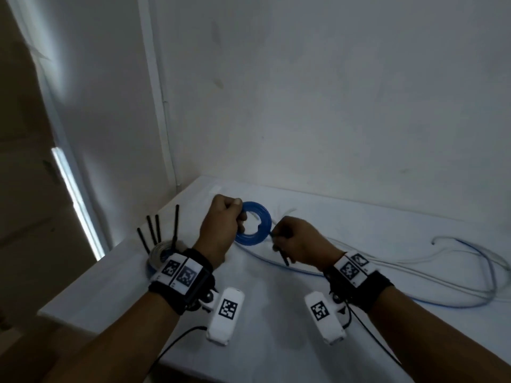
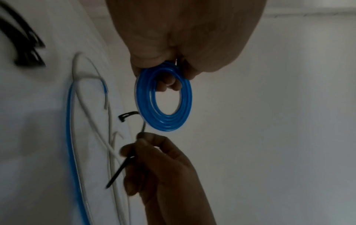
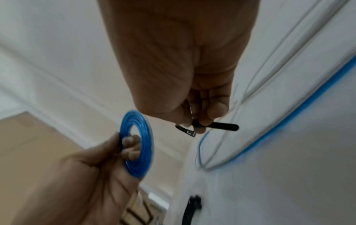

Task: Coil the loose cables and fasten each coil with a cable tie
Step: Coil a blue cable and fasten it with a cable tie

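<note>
My left hand (image 1: 221, 230) grips a tight blue cable coil (image 1: 255, 217) by its left rim, thumb outside and fingers through the hole, holding it above the white table (image 1: 276, 299). The same blue coil (image 2: 165, 99) (image 3: 136, 143) shows in both wrist views. Just right of the coil, my right hand (image 1: 296, 241) pinches a black cable tie (image 1: 283, 257) (image 2: 119, 170) (image 3: 217, 126). The tie's head end (image 2: 125, 116) curls toward the coil's lower rim. Whether it touches the coil is unclear.
Loose blue cable (image 1: 414, 302) and white cable (image 1: 414, 261) sprawl over the table's right half. At the left edge lies a tied white-and-blue coil (image 1: 159, 251) with several black tie tails (image 1: 154, 230) sticking up. Walls close the back and left.
</note>
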